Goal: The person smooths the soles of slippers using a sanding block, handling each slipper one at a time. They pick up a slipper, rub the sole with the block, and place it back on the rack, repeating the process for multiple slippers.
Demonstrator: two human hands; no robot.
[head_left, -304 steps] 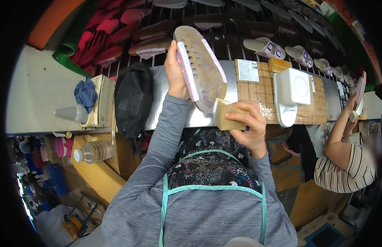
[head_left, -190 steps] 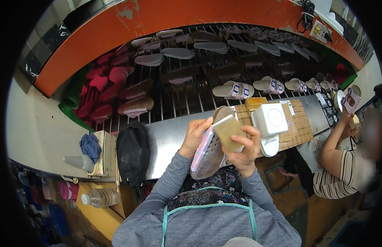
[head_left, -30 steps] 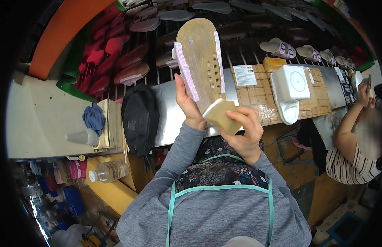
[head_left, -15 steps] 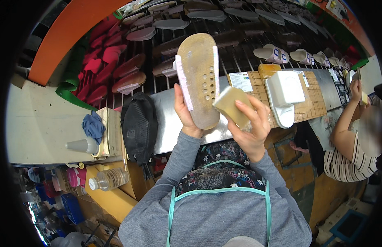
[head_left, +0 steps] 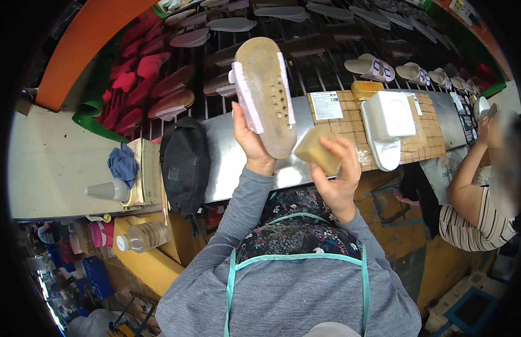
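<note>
My left hand [head_left: 252, 143] grips the lower end of an unfinished slipper [head_left: 259, 95], held up with its tan underside towards me. Pale pink strap edges are folded over both long sides, and several small holes show in the sole. A yellowish sponge block [head_left: 316, 149] is in my right hand [head_left: 340, 177], pinched between thumb and fingers. It is beside the slipper's lower right end; whether the two touch I cannot tell, as the sponge is slightly blurred.
Past my hands runs a rod conveyor [head_left: 322, 81] carrying insoles and slippers. On the metal ledge lie a black bag [head_left: 185, 165], a white plastic container [head_left: 388, 121] and a yellow block [head_left: 367, 90]. A co-worker [head_left: 474, 208] sits at right. A clear bottle [head_left: 145, 237] lies lower left.
The slipper has moved slightly up and left in my left hand. My right hand has shifted slightly with the sponge, which has come away from the slipper's right edge towards its lower end.
</note>
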